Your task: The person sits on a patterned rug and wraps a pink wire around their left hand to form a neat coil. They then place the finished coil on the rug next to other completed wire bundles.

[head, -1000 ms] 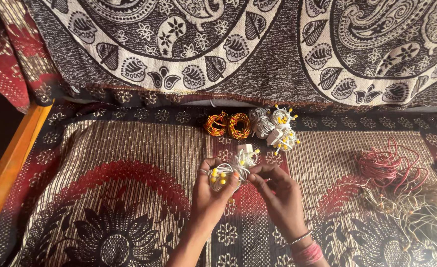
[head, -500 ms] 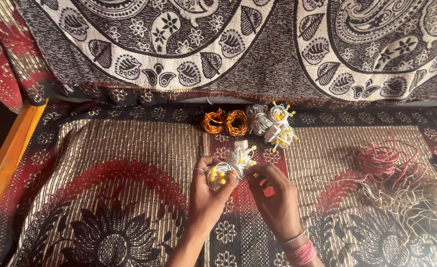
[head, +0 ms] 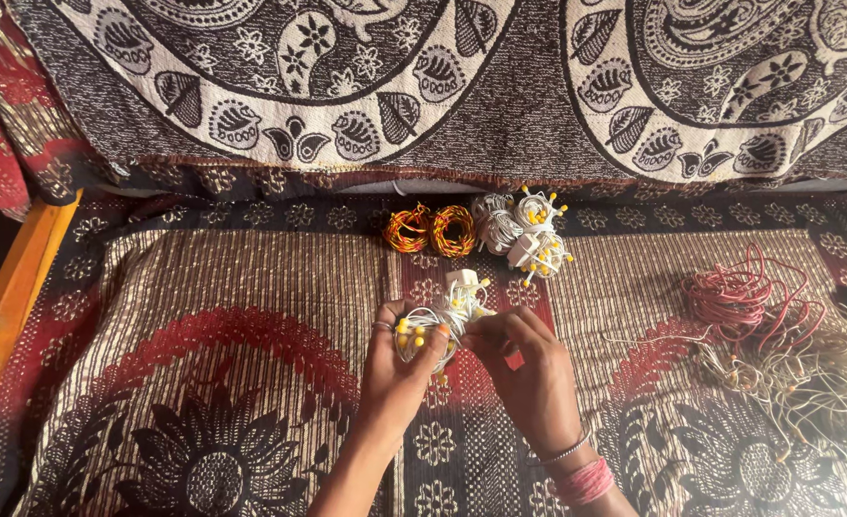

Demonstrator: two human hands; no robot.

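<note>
My left hand (head: 399,369) grips a coiled bundle of white wire with small yellow bulbs (head: 425,332), a white plug (head: 463,280) sticking up at its far end. My right hand (head: 529,369) pinches the white wire at the bundle's right side, fingers closed on a strand. Both hands are over a patterned red, cream and black bed cover (head: 213,325). A ring shows on my left hand, and bangles with red thread circle my right wrist.
Behind the hands lie two orange-red wire coils (head: 430,230) and several white coiled bundles with yellow bulbs (head: 527,230). A loose tangle of red wire (head: 744,302) and pale wire (head: 830,383) lies at the right. A paisley cloth (head: 500,86) hangs behind; a wooden edge (head: 11,297) runs at left.
The view has shifted down slightly. My right hand has moved closer to the bundle and closed on the wire; my left hand keeps its hold.
</note>
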